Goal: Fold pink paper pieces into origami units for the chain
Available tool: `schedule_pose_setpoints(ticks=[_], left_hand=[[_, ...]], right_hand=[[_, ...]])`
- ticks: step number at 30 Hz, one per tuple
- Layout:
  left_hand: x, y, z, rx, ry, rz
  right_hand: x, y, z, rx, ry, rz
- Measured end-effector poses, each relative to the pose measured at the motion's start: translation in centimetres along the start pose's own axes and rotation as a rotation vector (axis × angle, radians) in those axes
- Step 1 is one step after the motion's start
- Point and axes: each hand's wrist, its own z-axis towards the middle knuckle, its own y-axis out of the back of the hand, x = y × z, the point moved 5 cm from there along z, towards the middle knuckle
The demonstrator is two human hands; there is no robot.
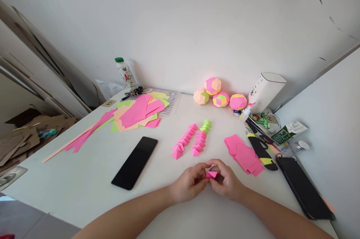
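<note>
Between my two hands is a small folded pink paper piece (pixel 211 174), its pointed faces showing at the fingertips. My left hand (pixel 189 182) pinches it from the left, and my right hand (pixel 226 182) grips it from the right with thumb and fingers. Just beyond them lie two rows of folded paper units: a pink row (pixel 186 139) and another pink row (pixel 199 142) that has green units (pixel 206 126) at its far end. To the right of my right hand rests a spread of pink paper pieces (pixel 244 154).
A black phone (pixel 135 162) lies left of my hands. Behind it are coloured sheets (pixel 137 113), paper strips (pixel 90 132) and a bottle (pixel 125 74). Several paper balls (pixel 212 86) stand by the wall. On the right are scissors (pixel 263 151), a jar (pixel 299 147) and another phone (pixel 303 186).
</note>
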Motion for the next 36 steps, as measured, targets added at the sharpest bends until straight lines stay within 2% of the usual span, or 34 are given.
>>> schedule_pose_setpoints(ticks=[5,9,15,18,21,24,30,36], left_hand=[[-0.2,0.0,0.0,-0.007,0.077,-0.051],[0.2,0.1,0.0,0.008,0.133,-0.182],[1.1,0.8,0.1,-0.015,0.207,-0.374],[1.5,0.9,0.1,-0.014,0.245,-0.375],[1.6,0.8,0.2,-0.021,0.254,-0.373],[1.4,0.8,0.2,-0.057,0.243,-0.369],[1.0,1.0,0.5,-0.134,0.168,-0.395],[1.6,1.1,0.7,-0.203,0.192,-0.406]], right_hand=[[0.0,-0.2,-0.2,0.031,-0.026,0.039],[0.4,0.2,-0.4,-0.015,0.0,0.013],[1.2,1.0,-0.2,-0.109,0.159,-0.059],[1.7,1.0,0.0,-0.119,0.271,-0.15],[2.1,1.0,0.2,-0.134,0.317,-0.166],[2.3,1.2,0.4,-0.154,0.294,-0.156],[1.9,1.0,0.4,-0.105,0.149,-0.203],[1.2,1.1,0.4,-0.104,0.047,-0.156]])
